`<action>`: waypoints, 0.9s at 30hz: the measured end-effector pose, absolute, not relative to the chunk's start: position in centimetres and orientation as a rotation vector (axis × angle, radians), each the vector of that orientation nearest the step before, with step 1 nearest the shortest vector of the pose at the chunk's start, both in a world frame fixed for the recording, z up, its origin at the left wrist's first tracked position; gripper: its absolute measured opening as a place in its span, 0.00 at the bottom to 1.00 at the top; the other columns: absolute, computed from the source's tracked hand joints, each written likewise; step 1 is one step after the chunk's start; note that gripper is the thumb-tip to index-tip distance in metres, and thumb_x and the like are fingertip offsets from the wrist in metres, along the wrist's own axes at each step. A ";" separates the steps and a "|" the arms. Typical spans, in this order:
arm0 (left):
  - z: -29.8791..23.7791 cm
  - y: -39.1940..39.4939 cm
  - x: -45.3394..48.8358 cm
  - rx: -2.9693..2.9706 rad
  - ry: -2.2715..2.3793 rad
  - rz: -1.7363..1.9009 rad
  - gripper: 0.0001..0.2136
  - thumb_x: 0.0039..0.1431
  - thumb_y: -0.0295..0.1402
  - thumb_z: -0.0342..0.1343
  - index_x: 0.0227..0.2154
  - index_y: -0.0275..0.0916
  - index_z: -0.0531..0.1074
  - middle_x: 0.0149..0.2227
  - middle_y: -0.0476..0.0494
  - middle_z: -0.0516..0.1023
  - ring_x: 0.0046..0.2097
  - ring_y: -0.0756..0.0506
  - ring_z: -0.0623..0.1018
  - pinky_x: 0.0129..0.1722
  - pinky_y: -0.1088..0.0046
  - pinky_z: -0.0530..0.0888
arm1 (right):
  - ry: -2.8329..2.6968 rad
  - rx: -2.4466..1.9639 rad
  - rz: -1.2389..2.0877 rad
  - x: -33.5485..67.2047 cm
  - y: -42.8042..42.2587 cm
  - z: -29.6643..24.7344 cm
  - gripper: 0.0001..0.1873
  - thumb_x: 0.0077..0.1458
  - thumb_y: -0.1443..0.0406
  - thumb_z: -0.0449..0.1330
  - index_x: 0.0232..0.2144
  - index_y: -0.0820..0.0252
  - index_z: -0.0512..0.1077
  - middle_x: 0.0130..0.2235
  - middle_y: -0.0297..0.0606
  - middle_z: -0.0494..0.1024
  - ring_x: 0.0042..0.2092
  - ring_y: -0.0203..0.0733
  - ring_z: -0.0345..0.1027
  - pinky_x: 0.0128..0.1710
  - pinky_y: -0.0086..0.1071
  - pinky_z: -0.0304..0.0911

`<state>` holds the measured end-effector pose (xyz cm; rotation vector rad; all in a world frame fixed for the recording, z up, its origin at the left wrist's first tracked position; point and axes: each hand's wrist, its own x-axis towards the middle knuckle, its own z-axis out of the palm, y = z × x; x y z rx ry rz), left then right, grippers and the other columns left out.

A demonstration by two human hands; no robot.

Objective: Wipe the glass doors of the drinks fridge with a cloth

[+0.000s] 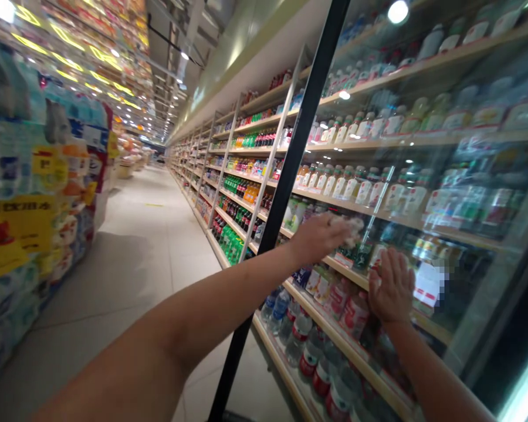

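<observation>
My left hand (323,234) reaches across to the glass door (422,176) of a drinks cooler and presses a crumpled white cloth (349,225) against the pane. My right hand (391,287) lies flat on the same glass a little lower and to the right, fingers stretched upward. The door's black frame edge (286,187) runs diagonally just left of my left wrist. Behind the glass stand rows of bottled drinks (361,184) on wooden shelves.
Open shelves of bottles (242,193) line the right side of a long supermarket aisle. Stacked packs of bottled water with yellow price signs (30,205) stand on the left. The pale tiled floor (145,246) runs between them.
</observation>
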<state>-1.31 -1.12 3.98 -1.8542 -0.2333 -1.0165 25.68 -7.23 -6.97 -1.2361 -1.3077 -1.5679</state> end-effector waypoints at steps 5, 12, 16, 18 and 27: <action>4.5 -0.1 -1.8 -1.826 -0.076 -0.925 0.15 0.73 0.31 0.48 0.56 0.43 0.73 0.57 0.44 0.75 0.53 0.42 0.73 0.47 0.65 0.74 | -1.307 -1.229 -1.586 25.8 -7.2 -7.0 0.35 0.66 0.61 0.55 0.71 0.60 0.52 0.68 0.49 0.64 0.69 0.55 0.57 0.67 0.50 0.52; 6.1 -0.1 -1.5 -1.815 -0.304 -1.091 0.15 0.73 0.30 0.47 0.57 0.41 0.72 0.58 0.41 0.74 0.52 0.42 0.72 0.48 0.64 0.73 | -1.302 -1.233 -1.596 26.1 -7.0 -7.2 0.35 0.66 0.61 0.53 0.72 0.60 0.51 0.68 0.50 0.64 0.69 0.55 0.56 0.67 0.50 0.51; 5.8 0.1 -1.8 -1.825 -0.091 -0.901 0.15 0.74 0.31 0.47 0.56 0.45 0.74 0.59 0.44 0.74 0.53 0.43 0.71 0.47 0.65 0.73 | -1.309 -1.240 -1.575 26.1 -7.0 -7.2 0.35 0.66 0.61 0.53 0.71 0.60 0.52 0.68 0.50 0.63 0.69 0.56 0.56 0.67 0.51 0.51; 7.5 0.3 -2.2 -1.803 -0.256 -1.017 0.16 0.74 0.31 0.45 0.58 0.43 0.72 0.59 0.43 0.73 0.53 0.41 0.71 0.45 0.63 0.72 | -1.311 -1.231 -1.577 26.0 -7.0 -7.2 0.35 0.66 0.61 0.54 0.71 0.61 0.52 0.68 0.50 0.63 0.69 0.56 0.56 0.67 0.50 0.51; 4.6 -0.3 -0.9 -1.832 0.040 -0.831 0.15 0.74 0.32 0.45 0.56 0.46 0.73 0.59 0.48 0.74 0.52 0.44 0.72 0.47 0.67 0.71 | -1.297 -1.252 -1.580 26.0 -7.1 -7.2 0.35 0.66 0.61 0.53 0.72 0.59 0.50 0.68 0.49 0.64 0.69 0.54 0.56 0.68 0.49 0.50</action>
